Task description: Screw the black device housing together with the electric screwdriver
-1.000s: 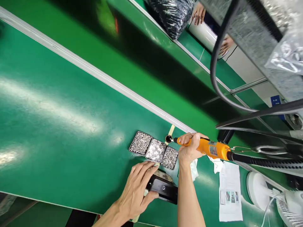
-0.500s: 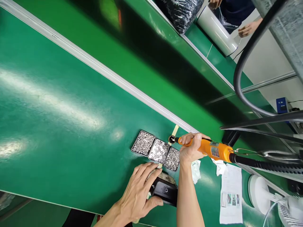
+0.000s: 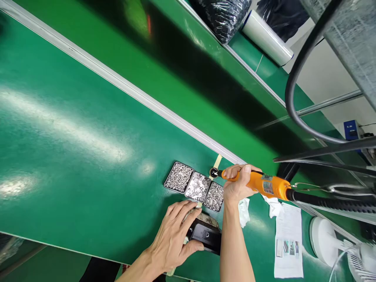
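My right hand (image 3: 239,182) is wrapped round an orange power screwdriver (image 3: 268,185), whose tip points left into a small round black holder (image 3: 214,172) on a strip of yellow tape. My left hand (image 3: 176,235) rests with fingers spread on the left end of a black part (image 3: 205,235), thumb on its near side. Between the hands and the holder sit three joined square trays: the left one (image 3: 179,177) and right one (image 3: 214,196) hold small metal pieces, the middle one (image 3: 197,187) flat washers. My right forearm hides the black part's right end.
White crumpled paper (image 3: 243,212), a printed sheet (image 3: 289,243) and a white fan (image 3: 324,243) lie to the right. A metal rail (image 3: 164,111) runs along the green bench. Black cables (image 3: 323,152) hang at right; a plastic roll (image 3: 267,37) lies beyond the divider.
The other person's hands at the top right are out of view now. The whole view has shifted slightly. Both my hands keep nearly the same positions on the screwdriver and the black part.
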`<state>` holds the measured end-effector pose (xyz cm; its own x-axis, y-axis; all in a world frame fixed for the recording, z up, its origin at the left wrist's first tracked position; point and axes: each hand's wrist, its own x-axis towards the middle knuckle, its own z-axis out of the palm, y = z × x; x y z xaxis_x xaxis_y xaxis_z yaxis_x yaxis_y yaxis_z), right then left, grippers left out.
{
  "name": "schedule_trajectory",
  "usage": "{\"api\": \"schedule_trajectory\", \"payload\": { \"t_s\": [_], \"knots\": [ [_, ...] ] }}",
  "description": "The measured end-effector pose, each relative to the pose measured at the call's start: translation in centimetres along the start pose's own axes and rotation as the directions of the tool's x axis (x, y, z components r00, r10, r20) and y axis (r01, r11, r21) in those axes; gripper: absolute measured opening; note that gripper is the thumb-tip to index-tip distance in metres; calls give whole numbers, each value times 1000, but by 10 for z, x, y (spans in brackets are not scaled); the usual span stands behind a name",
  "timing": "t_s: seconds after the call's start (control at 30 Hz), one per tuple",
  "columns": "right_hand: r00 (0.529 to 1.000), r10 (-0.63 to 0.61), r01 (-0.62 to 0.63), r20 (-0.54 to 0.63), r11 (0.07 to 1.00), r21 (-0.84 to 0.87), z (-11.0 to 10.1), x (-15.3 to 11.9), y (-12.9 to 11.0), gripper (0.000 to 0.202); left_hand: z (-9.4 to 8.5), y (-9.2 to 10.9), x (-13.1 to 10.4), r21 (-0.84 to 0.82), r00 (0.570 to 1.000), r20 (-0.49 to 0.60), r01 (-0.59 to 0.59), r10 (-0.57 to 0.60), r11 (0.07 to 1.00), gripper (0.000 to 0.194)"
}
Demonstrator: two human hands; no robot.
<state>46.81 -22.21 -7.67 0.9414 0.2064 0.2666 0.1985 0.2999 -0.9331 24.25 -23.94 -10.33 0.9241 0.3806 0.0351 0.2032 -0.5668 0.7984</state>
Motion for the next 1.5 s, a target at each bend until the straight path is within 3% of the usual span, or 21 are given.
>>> {"api": "schedule_trajectory", "payload": {
  "t_s": [0.23,1.07,1.2,1.33,1.5],
  "knots": [
    [1000,-7,7,2,1000,8,-5,4,-12,24,1,0,0,-6,1000,-10,11,-11,1000,66],
    [997,72,-72,18,997,6,-4,-5,-14,25,0,2,3,-12,999,-38,2,-2,1000,64],
    [997,79,-79,18,997,2,-7,-4,-35,27,-1,2,3,-22,1000,-11,4,-4,1000,74],
    [994,107,-107,12,994,-7,-18,-8,-74,28,-4,5,3,-20,1000,7,13,-13,1000,86],
    [978,202,-203,59,979,27,-45,-37,-128,17,-8,7,4,16,999,35,-3,3,1000,97]
  ]
}}
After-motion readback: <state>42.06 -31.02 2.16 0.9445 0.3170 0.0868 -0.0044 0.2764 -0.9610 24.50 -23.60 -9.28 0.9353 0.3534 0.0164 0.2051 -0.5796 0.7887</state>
